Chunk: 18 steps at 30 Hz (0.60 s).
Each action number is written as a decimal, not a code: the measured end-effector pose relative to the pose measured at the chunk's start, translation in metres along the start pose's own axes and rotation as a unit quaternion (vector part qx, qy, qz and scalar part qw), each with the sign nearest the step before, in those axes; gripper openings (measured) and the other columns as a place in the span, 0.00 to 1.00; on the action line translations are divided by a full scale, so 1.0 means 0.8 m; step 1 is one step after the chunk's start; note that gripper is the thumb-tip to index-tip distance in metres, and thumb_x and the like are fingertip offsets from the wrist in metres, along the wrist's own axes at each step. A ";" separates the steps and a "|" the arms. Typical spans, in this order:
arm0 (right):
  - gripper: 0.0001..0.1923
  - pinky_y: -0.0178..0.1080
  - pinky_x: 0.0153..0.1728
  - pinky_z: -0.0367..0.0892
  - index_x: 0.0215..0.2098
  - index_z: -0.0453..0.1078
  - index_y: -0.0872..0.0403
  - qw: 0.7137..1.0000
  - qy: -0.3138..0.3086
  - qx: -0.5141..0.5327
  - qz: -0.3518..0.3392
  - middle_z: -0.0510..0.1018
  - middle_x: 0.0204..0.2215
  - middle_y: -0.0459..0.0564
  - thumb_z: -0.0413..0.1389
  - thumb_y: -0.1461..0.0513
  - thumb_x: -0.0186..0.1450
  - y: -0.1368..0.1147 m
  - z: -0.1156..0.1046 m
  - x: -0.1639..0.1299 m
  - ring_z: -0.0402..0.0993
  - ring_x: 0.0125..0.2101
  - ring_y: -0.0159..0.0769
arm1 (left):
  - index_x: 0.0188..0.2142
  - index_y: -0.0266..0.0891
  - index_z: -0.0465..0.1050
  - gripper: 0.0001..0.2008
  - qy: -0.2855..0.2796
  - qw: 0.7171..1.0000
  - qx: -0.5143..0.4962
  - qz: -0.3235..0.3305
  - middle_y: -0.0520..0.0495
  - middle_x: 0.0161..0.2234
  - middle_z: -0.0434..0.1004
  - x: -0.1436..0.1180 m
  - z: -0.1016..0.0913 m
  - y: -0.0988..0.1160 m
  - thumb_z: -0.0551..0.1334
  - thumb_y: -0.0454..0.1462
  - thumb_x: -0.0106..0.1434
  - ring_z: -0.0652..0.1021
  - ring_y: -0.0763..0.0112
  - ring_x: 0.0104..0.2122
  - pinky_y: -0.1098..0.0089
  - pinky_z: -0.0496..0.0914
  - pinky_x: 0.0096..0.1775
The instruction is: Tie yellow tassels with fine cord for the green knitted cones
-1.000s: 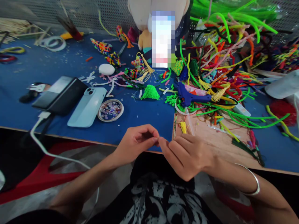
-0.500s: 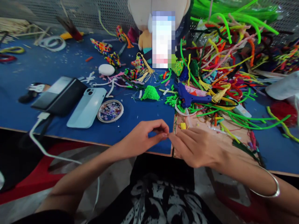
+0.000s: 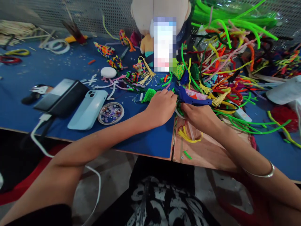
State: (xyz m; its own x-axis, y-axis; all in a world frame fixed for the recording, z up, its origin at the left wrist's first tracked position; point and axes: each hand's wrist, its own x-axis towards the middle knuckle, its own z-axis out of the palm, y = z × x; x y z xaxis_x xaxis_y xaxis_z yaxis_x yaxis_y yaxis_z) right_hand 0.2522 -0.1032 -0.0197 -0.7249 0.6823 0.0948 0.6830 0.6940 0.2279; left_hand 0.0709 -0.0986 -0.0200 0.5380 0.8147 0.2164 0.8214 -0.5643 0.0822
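My left hand (image 3: 162,107) is closed, fingers curled downward over the small green cuttings beside a bright green fuzzy piece (image 3: 148,95). What it holds, if anything, is hidden. My right hand (image 3: 199,115) is also closed, its fingertips just below the blue glue gun (image 3: 195,99) and over a white ring (image 3: 180,113). I cannot make out anything between those fingers. A yellow tassel (image 3: 191,137) lies on the wooden board (image 3: 207,153) under my right wrist, with a short green stick (image 3: 187,154) nearer the front edge.
A tangle of coloured pipe cleaners (image 3: 225,62) spreads over the right back. On the left are a pale blue phone (image 3: 88,110), a dish of beads (image 3: 111,113) and a black power bank (image 3: 62,97) with a white cable. A pixelated screen (image 3: 164,44) stands at the back centre.
Both hands have moved forward, from near the table's front edge to the cuttings by the glue gun. They are farther apart, and the yellow tassel now shows more fully on the board.
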 end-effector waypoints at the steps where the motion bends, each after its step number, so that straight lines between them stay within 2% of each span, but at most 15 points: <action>1: 0.11 0.37 0.21 0.40 0.39 0.66 0.57 1.000 -0.006 -0.012 0.001 0.77 0.31 0.51 0.44 0.69 0.64 0.001 0.000 -0.002 0.65 0.21 0.31 | 0.48 0.26 0.69 0.16 0.001 1.000 -0.001 -0.005 0.33 0.46 0.73 0.001 0.003 -0.002 0.52 0.33 0.65 0.72 0.52 0.48 0.56 0.67 0.48; 7: 0.10 0.37 0.21 0.39 0.34 0.66 0.57 0.997 -0.012 -0.070 0.020 0.76 0.27 0.49 0.44 0.69 0.64 0.001 -0.006 -0.007 0.64 0.19 0.31 | 0.57 0.24 0.60 0.23 -0.031 0.999 -0.031 0.013 0.31 0.57 0.64 -0.002 0.024 -0.011 0.51 0.38 0.67 0.65 0.52 0.58 0.54 0.60 0.56; 14: 0.11 0.37 0.21 0.38 0.30 0.67 0.57 0.995 0.014 -0.070 0.063 0.75 0.22 0.50 0.44 0.69 0.63 0.006 -0.004 -0.009 0.63 0.18 0.30 | 0.50 0.29 0.69 0.19 -0.016 0.998 -0.049 0.032 0.36 0.50 0.71 -0.003 0.028 -0.015 0.51 0.41 0.68 0.70 0.55 0.51 0.56 0.64 0.53; 18: 0.11 0.36 0.20 0.39 0.28 0.68 0.57 0.993 0.012 -0.079 0.087 0.74 0.20 0.50 0.45 0.67 0.63 0.007 -0.006 -0.009 0.63 0.18 0.31 | 0.50 0.29 0.68 0.19 -0.003 0.999 -0.049 0.015 0.33 0.56 0.66 -0.003 0.031 -0.015 0.52 0.40 0.67 0.66 0.53 0.56 0.56 0.61 0.56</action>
State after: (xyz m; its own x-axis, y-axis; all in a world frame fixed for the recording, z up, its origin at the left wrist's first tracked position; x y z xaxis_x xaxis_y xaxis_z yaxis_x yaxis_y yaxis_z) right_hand 0.2607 -0.1055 -0.0144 -0.6005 0.7816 0.1689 0.7768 0.5201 0.3552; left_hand 0.0645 -0.0908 -0.0456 0.5644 0.7974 0.2137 0.7823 -0.5993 0.1702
